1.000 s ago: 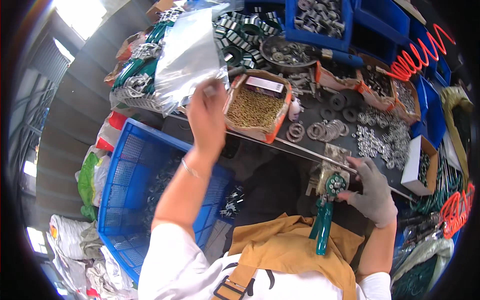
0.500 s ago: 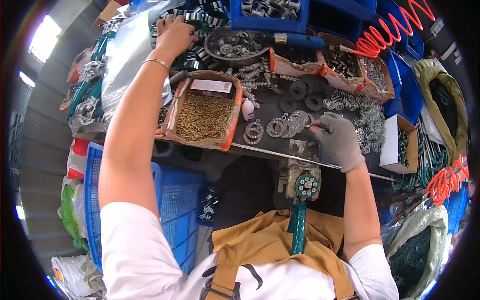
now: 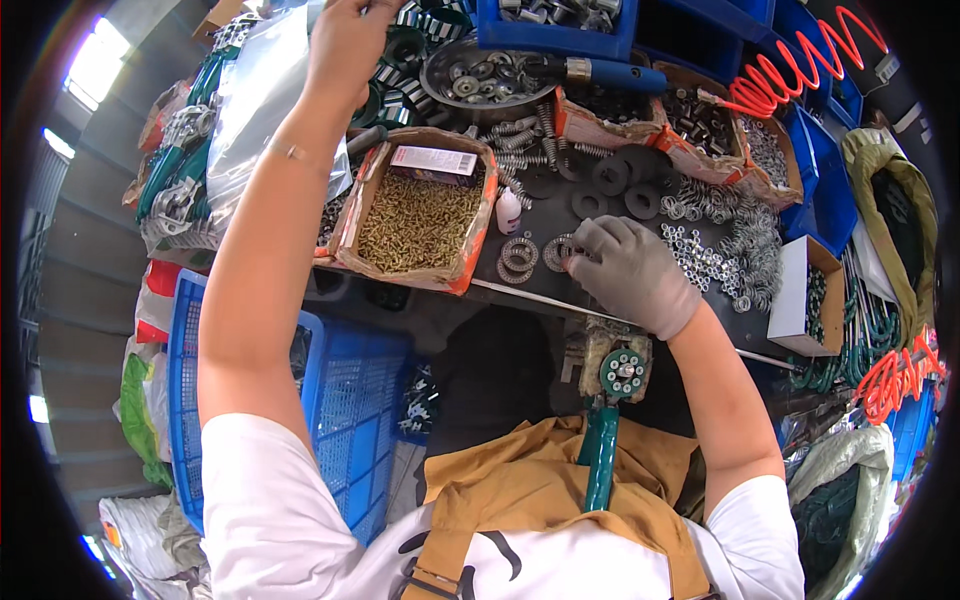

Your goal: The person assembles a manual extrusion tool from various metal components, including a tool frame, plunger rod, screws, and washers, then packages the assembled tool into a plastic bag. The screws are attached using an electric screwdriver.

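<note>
At the top edge my bare left hand (image 3: pixel 347 40) reaches among green and silver ring-shaped parts (image 3: pixel 405 95); its fingertips are partly cut off by the picture's edge, so its grip is unclear. My right hand (image 3: pixel 635 272), in a grey glove, is over the notched metal rings (image 3: pixel 557 252) on the bench. Its fingers are curled down toward the thumb at the rings, and what they pinch is hidden. Two more such rings (image 3: pixel 517 260) lie just left of it. Below stands a green tool (image 3: pixel 600 460) with a round head (image 3: pixel 623 373) holding several small nuts.
An open box of brass-coloured screws (image 3: pixel 418 225) stands left of a small white bottle (image 3: pixel 508 212). Black washers (image 3: pixel 625 180), springs and nuts (image 3: pixel 700 255) lie beyond my right hand. A metal bowl (image 3: pixel 480 85), blue bins (image 3: pixel 560 35) and a coiled red hose (image 3: pixel 770 85) are farther back.
My left hand has moved farther up, partly out of the picture. The right hand has shifted left onto the rings and now covers most of them. The view has shifted slightly.
</note>
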`<state>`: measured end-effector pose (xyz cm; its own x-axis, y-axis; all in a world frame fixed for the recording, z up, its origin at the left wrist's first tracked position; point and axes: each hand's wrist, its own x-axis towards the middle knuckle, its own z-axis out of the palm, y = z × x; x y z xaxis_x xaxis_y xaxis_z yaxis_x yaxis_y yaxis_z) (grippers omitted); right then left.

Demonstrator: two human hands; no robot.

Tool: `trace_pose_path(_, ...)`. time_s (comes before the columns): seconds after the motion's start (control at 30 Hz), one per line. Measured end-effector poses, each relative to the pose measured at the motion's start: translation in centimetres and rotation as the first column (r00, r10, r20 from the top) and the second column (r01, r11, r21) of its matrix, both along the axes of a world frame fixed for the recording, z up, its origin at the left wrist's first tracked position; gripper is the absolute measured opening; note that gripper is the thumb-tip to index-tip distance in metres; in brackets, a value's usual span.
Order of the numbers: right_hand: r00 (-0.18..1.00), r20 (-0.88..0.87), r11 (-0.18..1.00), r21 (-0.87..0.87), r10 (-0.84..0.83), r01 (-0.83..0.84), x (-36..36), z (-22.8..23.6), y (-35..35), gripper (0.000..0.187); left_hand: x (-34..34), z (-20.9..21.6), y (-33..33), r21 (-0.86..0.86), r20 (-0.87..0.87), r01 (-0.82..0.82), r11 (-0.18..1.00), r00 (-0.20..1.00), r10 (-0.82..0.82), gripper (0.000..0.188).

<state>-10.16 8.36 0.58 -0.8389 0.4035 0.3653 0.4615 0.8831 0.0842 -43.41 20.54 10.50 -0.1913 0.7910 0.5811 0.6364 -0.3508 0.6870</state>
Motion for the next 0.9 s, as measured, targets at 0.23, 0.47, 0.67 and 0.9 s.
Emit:
trace_pose_path(0.23, 0.738, -0.433, 0.850, -0.356, -0.518, 0.388, 0.6, 0.7, 3.6, 0.019, 8.4, 0.8, -13.8, 0.148, 0.688, 0.477, 0.866, 0.580, -0.437, 0.030)
trace_pose_path(0.47, 0.892, 0.048, 0.883, -0.130, -0.449, 0.451, 1.3, 0.7, 5.8, 0.018, 9.8, -2.5, -20.9, 0.101, 0.785, 0.569, 0.816, 0.458, -0.417, 0.023)
trace_pose_path(0.67, 0.884, 0.157, 0.895, 0.004, -0.441, 0.445, 1.0, 1.2, 5.8, 0.018, 10.2, -6.6, -25.0, -0.063, 0.969, 0.653, 0.755, 0.220, -0.109, 0.045)
trace_pose_path(0.9, 0.875, -0.241, 0.829, -0.494, -0.420, 0.262, 3.4, 0.2, 6.9, 0.022, 15.3, -11.4, -26.0, 0.033, 0.794, 0.279, 0.960, 0.576, -0.195, 0.084)
